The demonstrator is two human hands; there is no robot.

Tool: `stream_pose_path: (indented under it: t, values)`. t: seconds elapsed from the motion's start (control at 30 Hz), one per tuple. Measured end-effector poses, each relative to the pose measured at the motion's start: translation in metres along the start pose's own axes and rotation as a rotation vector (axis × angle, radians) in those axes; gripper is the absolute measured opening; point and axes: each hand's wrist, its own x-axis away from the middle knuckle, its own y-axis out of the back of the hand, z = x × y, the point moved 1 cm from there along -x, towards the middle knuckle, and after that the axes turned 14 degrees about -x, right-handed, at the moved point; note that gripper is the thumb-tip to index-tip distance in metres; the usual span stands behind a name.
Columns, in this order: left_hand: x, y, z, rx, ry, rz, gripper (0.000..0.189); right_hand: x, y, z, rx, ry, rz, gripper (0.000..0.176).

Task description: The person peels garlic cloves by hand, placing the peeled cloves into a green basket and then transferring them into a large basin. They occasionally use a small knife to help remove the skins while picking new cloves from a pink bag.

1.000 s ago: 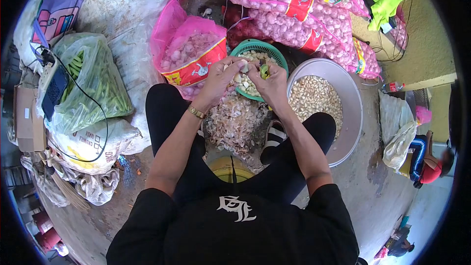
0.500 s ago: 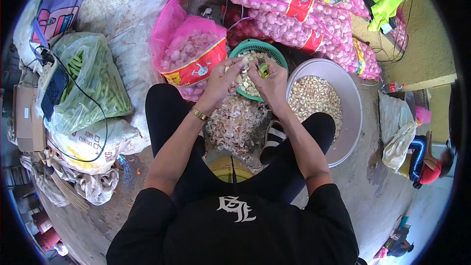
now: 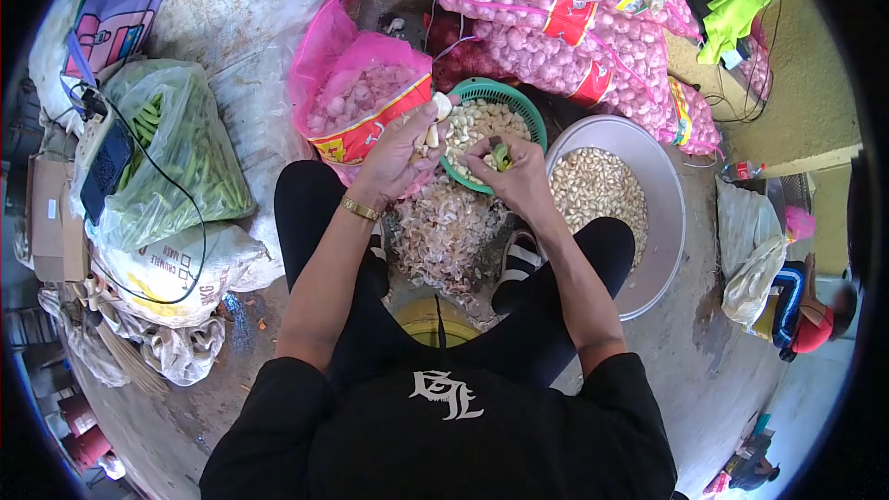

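Garlic cloves are held in my left hand, whose fingers curl round them beside the green basket. My right hand is closed over the basket's near right edge, with a small yellow-green handled tool showing between its fingers; the blade is hidden. Peeled cloves lie in the green basket. To its right stands a wide pale tub holding many cloves. Below my hands is a heap of garlic skins. An open pink net bag of garlic leans at the left.
Full pink garlic sacks lie behind the basket. A plastic bag of green pods rests on a white sack at left, with a phone and cable beside it. Another person is at the far right.
My hands have moved apart. The left has shifted slightly left with cloves in its fingers, and the right has dropped lower over the basket edge.
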Motion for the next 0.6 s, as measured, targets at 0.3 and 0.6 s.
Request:
stream_pose_path:
  t: [0.3,0.6]
  values:
    - [0.012,0.003,-0.01,-0.082,0.042,0.125,0.047,0.001,-0.005,0.019,-0.044,-0.096,0.147,0.017]
    - [0.018,0.008,-0.008,-0.324,0.148,0.226,0.046,-0.013,0.003,0.021,-0.037,0.285,0.02,0.019]
